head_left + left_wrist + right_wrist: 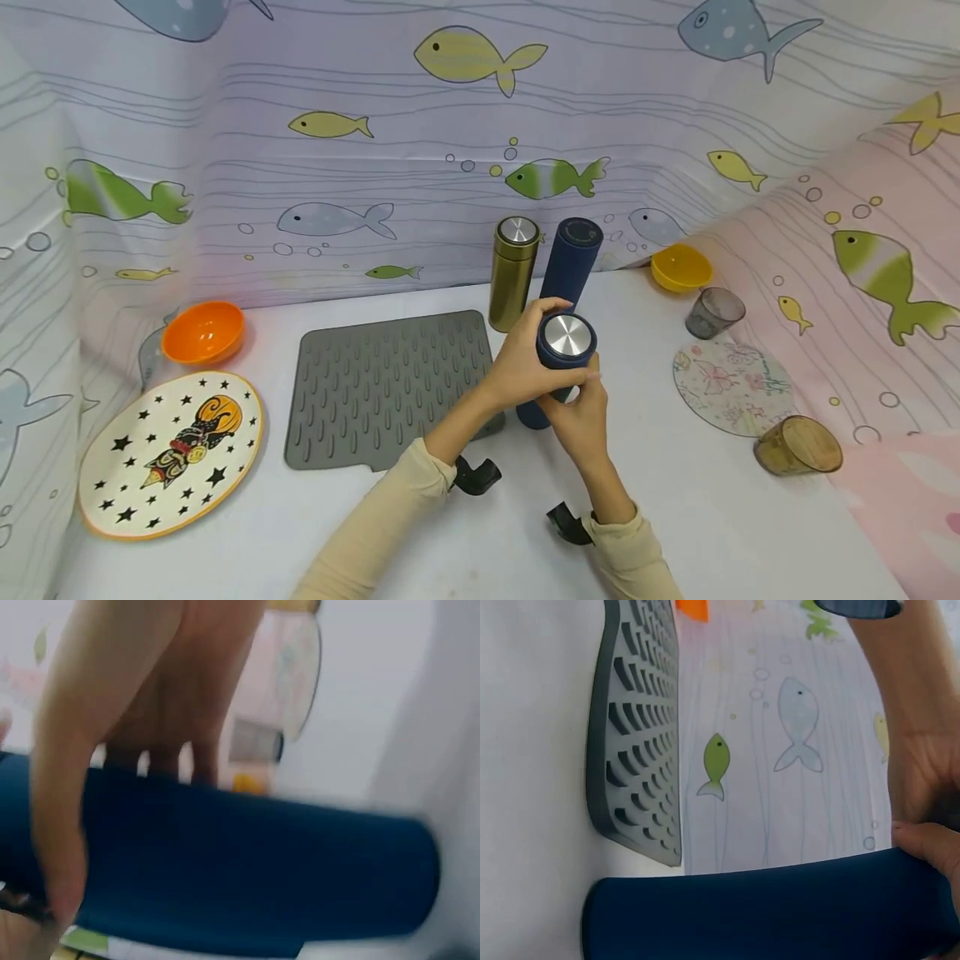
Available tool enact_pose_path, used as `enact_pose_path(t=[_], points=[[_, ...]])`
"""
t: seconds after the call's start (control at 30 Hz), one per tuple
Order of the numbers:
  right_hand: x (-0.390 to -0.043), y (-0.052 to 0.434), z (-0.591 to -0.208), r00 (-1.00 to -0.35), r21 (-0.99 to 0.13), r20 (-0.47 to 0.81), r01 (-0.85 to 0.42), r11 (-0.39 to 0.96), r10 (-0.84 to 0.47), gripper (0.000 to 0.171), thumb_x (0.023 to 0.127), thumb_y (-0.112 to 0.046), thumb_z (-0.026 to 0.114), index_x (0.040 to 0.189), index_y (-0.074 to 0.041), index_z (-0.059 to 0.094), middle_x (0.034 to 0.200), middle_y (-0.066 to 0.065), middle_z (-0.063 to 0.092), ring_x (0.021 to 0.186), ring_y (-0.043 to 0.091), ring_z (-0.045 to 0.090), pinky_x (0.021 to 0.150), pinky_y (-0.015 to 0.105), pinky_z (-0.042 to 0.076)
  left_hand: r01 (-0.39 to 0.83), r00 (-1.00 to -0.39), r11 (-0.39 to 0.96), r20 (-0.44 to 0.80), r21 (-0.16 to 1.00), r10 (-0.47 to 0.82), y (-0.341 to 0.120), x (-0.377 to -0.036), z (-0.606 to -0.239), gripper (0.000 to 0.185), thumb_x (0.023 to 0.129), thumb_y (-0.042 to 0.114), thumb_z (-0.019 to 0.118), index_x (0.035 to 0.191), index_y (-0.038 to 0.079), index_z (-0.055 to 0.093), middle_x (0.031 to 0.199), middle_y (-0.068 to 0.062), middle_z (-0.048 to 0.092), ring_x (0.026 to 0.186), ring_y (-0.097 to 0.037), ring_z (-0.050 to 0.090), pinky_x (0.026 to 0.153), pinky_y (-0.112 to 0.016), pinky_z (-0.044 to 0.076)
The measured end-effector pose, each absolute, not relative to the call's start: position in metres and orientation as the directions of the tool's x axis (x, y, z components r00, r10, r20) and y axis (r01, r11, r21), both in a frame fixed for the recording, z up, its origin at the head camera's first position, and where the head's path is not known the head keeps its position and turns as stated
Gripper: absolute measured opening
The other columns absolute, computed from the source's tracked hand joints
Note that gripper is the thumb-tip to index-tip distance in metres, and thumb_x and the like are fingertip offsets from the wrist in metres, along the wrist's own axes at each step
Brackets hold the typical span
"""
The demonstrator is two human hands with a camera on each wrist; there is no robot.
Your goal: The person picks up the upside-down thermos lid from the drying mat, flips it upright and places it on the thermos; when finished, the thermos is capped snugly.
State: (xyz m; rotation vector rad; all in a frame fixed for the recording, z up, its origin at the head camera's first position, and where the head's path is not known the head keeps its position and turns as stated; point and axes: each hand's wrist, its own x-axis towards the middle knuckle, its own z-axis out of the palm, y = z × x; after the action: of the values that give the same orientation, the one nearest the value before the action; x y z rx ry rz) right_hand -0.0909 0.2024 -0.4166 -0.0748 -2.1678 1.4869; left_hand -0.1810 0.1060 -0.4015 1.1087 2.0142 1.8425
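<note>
A dark blue thermos with a shiny silver-topped lid (567, 335) stands upright between the two hands. My left hand (525, 362) wraps round its upper end just at the lid, thumb across the front and fingers behind. Lower down, my right hand (583, 417) grips the body from the right, its fingers partly hidden behind the left hand. In the left wrist view the smooth blue body (262, 862) spans the picture, and in the right wrist view the thermos base (600, 922) shows close to the white table. Behind it are a gold thermos (512, 279) and a second, dark-topped blue thermos (572, 262).
A grey ridged mat (390, 392) lies left of the thermos. Farther left are an orange bowl (202, 333) and an oval plate (127, 450) with a cat picture. On the right are a yellow bowl (681, 268), a grey glass (714, 315), a round floral board (731, 387) and an amber glass (797, 446).
</note>
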Motion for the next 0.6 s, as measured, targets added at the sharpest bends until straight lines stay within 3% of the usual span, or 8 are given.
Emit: enact_pose_path(t=[0.07,0.1,0.17,0.33,0.47,0.6], points=[[-0.092,0.204,-0.421,-0.867,-0.879,0.386,-0.242,0.411,0.315,0.069,0.074,0.01,0.078,0.133,0.013,0.042,0.125,0.033,0.058,0.117,0.045,0.057,0.098,0.051,0.047,0.367,-0.724,-0.087,0.343,0.926,0.599,0.109,-0.178,-0.405,0.082,0.075,0.014,0.08,0.143,0.006,0.035,0.137,-0.017,0.048,0.121,-0.028,0.053,0.1,-0.036,0.049],[-0.093,0.205,-0.426,-0.866,-0.876,0.388,-0.24,0.418,0.315,0.071,0.074,0.01,0.078,0.135,0.012,0.042,0.126,0.032,0.058,0.118,0.046,0.057,0.098,0.057,0.046,0.352,-0.713,-0.133,0.358,0.926,0.603,0.109,-0.178,-0.408,0.08,0.076,0.014,0.078,0.142,0.005,0.035,0.137,-0.018,0.048,0.121,-0.029,0.053,0.102,-0.037,0.048],[-0.097,0.208,-0.436,-0.864,-0.879,0.389,-0.244,0.41,0.32,0.073,0.075,0.009,0.079,0.137,0.01,0.041,0.127,0.032,0.058,0.119,0.045,0.057,0.098,0.057,0.045,0.32,-0.701,-0.164,0.35,0.933,0.621,0.107,-0.179,-0.41,0.085,0.074,0.016,0.077,0.145,0.007,0.031,0.143,-0.017,0.043,0.126,-0.027,0.049,0.106,-0.039,0.044],[-0.102,0.217,-0.455,-0.865,-0.891,0.373,-0.233,0.389,0.336,0.077,0.074,0.003,0.083,0.139,0.002,0.043,0.13,0.025,0.059,0.122,0.038,0.056,0.101,0.054,0.044,0.382,-0.703,-0.105,0.363,0.918,0.611,0.104,-0.181,-0.409,0.087,0.074,0.02,0.082,0.145,0.006,0.034,0.143,-0.015,0.045,0.127,-0.021,0.048,0.11,-0.041,0.04],[-0.102,0.218,-0.456,-0.866,-0.889,0.373,-0.231,0.395,0.334,0.075,0.076,-0.005,0.084,0.139,-0.002,0.044,0.13,0.019,0.061,0.12,0.034,0.058,0.101,0.054,0.045,0.394,-0.658,-0.146,0.39,0.907,0.645,0.101,-0.182,-0.403,0.071,0.077,0.017,0.066,0.141,0.0,0.04,0.136,-0.019,0.051,0.124,-0.029,0.052,0.109,-0.043,0.042],[-0.103,0.217,-0.455,-0.869,-0.896,0.378,-0.257,0.363,0.318,0.072,0.078,-0.003,0.082,0.139,-0.002,0.044,0.131,0.019,0.059,0.122,0.032,0.056,0.102,0.053,0.043,0.482,-0.675,-0.006,0.376,0.876,0.635,0.101,-0.181,-0.397,0.071,0.079,0.025,0.076,0.139,0.003,0.046,0.135,-0.014,0.047,0.123,-0.025,0.049,0.106,-0.038,0.043]])
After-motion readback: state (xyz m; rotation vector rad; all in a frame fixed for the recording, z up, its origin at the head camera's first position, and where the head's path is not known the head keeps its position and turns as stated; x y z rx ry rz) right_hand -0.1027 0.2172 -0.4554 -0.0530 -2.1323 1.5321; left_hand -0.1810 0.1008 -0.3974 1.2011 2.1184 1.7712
